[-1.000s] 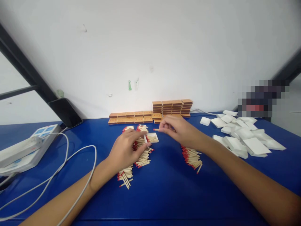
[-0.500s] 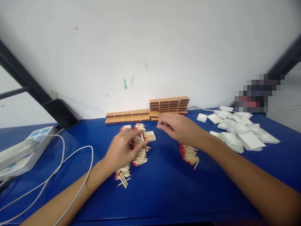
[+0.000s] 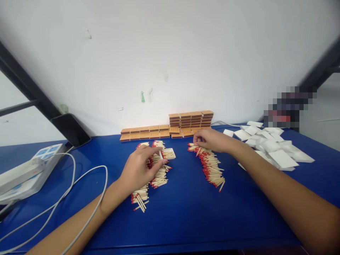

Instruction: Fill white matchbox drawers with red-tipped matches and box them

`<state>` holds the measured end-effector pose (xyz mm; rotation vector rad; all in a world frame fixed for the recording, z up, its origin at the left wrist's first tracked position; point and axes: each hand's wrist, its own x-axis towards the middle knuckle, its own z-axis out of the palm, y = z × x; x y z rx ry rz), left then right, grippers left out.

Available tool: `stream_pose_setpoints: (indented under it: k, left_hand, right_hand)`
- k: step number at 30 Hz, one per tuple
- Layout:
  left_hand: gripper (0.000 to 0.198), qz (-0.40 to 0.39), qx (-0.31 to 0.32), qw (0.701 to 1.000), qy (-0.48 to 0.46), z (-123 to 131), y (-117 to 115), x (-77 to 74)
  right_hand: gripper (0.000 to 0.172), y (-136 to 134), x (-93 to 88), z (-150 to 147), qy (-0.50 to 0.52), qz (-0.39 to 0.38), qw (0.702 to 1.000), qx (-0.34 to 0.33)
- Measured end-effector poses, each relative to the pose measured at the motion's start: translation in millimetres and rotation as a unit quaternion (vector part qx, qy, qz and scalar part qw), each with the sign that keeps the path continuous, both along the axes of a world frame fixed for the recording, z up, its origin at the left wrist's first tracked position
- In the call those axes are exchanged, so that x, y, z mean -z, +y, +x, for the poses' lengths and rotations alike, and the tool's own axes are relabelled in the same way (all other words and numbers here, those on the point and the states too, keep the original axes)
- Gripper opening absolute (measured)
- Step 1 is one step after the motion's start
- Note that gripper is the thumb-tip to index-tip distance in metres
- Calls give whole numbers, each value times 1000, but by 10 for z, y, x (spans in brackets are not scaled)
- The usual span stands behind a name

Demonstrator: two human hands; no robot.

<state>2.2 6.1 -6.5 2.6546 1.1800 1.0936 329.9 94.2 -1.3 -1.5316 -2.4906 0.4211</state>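
Between the thumb and fingers of my left hand (image 3: 139,164) is a small white matchbox tray (image 3: 172,156) with red-headed matches (image 3: 168,153) lying in it. My left hand rests over two rows of loose matches (image 3: 160,180) and partly covers them. On the right, my right hand (image 3: 212,139) is at the far end of another row of matches (image 3: 211,166). Its fingers are bent together at the match heads; whether they grip any matches is hidden.
Orange matchboxes (image 3: 145,131) line the wall, with a taller stack (image 3: 190,119) to their right. White empty trays (image 3: 283,158) lie heaped at the right. A black phone (image 3: 71,129), a white power strip (image 3: 25,180) and looping white cables (image 3: 106,177) occupy the left; one cable crosses my left forearm.
My right hand has moved right, from near the white tray to the far end of the right match row, uncovering more of that row. My left hand keeps holding the tray.
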Motion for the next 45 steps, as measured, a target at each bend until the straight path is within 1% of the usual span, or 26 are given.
stream_pose_setpoints:
  k: [3, 7, 12, 14, 18, 24, 29, 37, 45]
  left_hand:
    - [37, 1, 5, 1000, -2, 3, 3, 2]
    - [38, 3, 14, 1000, -5, -2, 12, 12]
    - [38, 1, 20, 1000, -6, 1, 9, 6]
    - [38, 1, 20, 1000, -5, 3, 3, 3]
    - [38, 4, 18, 1000, 0, 2, -1, 9]
    - [37, 10, 25, 1000, -5, -3, 2, 18]
    - [38, 8, 24, 1000, -1, -3, 7, 19]
    - [38, 11, 27, 1000, 1, -8, 7, 21]
    - [37, 11, 22, 1000, 2, 2, 9, 1]
  right_hand:
    - [9, 22, 44, 20, -7, 9, 1000, 8]
    - [9, 41, 86, 60, 7, -2, 1000, 16]
    - [13, 35, 70, 73, 3, -4, 1000, 9]
    - [13, 35, 54, 84, 7, 5, 1000, 12]
    - [14, 60, 56, 129, 13, 35, 998, 41]
    - [12, 138, 157, 138, -4, 72, 995, 67]
    - [14, 185, 215, 146, -10, 65, 996, 62]
    - [26, 161, 216, 115, -52, 59, 995, 57]
    - [22, 95, 208, 73, -65, 75, 994, 40]
